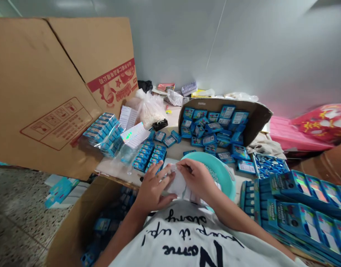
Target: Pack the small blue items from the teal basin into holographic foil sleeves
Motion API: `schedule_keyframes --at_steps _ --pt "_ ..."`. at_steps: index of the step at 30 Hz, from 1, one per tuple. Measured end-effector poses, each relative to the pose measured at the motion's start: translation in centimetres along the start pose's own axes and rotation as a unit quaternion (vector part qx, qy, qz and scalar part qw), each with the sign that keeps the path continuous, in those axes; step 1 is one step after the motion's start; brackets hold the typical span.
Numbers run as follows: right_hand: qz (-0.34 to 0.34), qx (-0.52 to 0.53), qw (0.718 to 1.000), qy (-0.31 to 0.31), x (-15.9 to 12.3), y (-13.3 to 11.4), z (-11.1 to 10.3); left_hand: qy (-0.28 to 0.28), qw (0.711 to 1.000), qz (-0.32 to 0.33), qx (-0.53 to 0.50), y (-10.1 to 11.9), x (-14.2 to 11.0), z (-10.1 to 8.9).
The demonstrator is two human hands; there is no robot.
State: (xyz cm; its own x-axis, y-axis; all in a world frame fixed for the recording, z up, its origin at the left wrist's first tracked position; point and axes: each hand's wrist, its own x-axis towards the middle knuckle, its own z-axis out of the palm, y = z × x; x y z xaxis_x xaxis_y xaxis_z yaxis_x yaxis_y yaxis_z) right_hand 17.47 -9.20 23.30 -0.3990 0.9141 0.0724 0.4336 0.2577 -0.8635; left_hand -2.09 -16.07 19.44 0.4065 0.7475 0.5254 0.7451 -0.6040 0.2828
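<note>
Close to my body, a white paper-like sheet point(178, 184) lies under both hands. My left hand point(156, 185) rests on its left side, fingers spread apart. My right hand point(197, 178) is closed in a pinch at the sheet's upper edge, where a small whitish flap shows between thumb and finger. Partly behind my right forearm sits a turquoise basin point(226, 170) holding small pale pieces. Just beyond my left hand stand rows of small blue boxes point(144, 157). What lies below my palms is hidden.
A tipped carton point(261, 115) spills loose blue boxes. Clear-wrapped blue packs point(102, 131) lean by a big cardboard box point(62, 74) at left. Stacked blue display boxes point(295, 218) and a tray of blue-and-silver items point(270, 165) stand right. An open carton point(67, 226) sits below the table edge.
</note>
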Motion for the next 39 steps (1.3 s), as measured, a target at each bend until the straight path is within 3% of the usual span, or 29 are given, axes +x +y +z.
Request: schedule_keyframes --at_steps 2,4,6,8,10,12,15,18,20,23,28,34,39 --pt "0.008 0.006 1.000 0.015 0.4 0.9 0.3 0.035 0.997 -0.016 -0.067 0.5 -0.5 0.6" --pt "0.023 0.014 0.999 0.041 1.1 2.6 0.6 0.077 0.977 -0.080 -0.180 0.7 -1.0 1.4" --pt "0.039 0.016 0.996 0.074 1.8 5.2 0.9 0.145 0.920 -0.209 -0.300 0.6 -1.5 2.2" --pt "0.067 -0.010 0.992 0.103 2.4 8.5 1.2 0.222 0.822 -0.358 -0.384 -0.2 -2.0 2.9" --pt "0.112 -0.067 0.985 0.114 2.7 12.1 1.4 0.276 0.733 -0.455 -0.424 -1.6 -2.5 3.3" --pt "0.157 -0.112 0.975 0.109 2.6 15.2 1.6 0.297 0.690 -0.497 -0.434 -3.2 -3.1 3.5" --pt "0.208 -0.177 0.956 0.108 1.9 17.9 2.1 0.308 0.666 -0.514 -0.444 -5.3 -4.0 3.6" --pt "0.197 -0.242 0.942 0.121 1.7 17.4 3.1 0.315 0.655 -0.519 -0.451 -6.2 -4.5 3.4" --pt "0.122 -0.231 0.960 0.097 2.0 15.5 4.1 0.312 0.655 -0.521 -0.450 -6.4 -4.6 3.2" --pt "0.024 -0.085 0.996 0.002 2.8 11.1 6.1 0.296 0.662 -0.518 -0.453 -6.9 -4.4 2.9" --pt "0.075 0.161 0.976 -0.126 4.2 5.0 10.1 0.253 0.688 -0.505 -0.456 -8.2 -3.9 2.6" --pt "0.124 0.185 0.969 -0.108 4.8 4.7 14.1 0.208 0.700 -0.479 -0.487 -10.3 -3.8 2.8" --pt "0.127 0.133 0.982 -0.048 5.3 4.8 14.7 0.061 0.779 -0.426 -0.456 -12.5 -4.3 1.7"
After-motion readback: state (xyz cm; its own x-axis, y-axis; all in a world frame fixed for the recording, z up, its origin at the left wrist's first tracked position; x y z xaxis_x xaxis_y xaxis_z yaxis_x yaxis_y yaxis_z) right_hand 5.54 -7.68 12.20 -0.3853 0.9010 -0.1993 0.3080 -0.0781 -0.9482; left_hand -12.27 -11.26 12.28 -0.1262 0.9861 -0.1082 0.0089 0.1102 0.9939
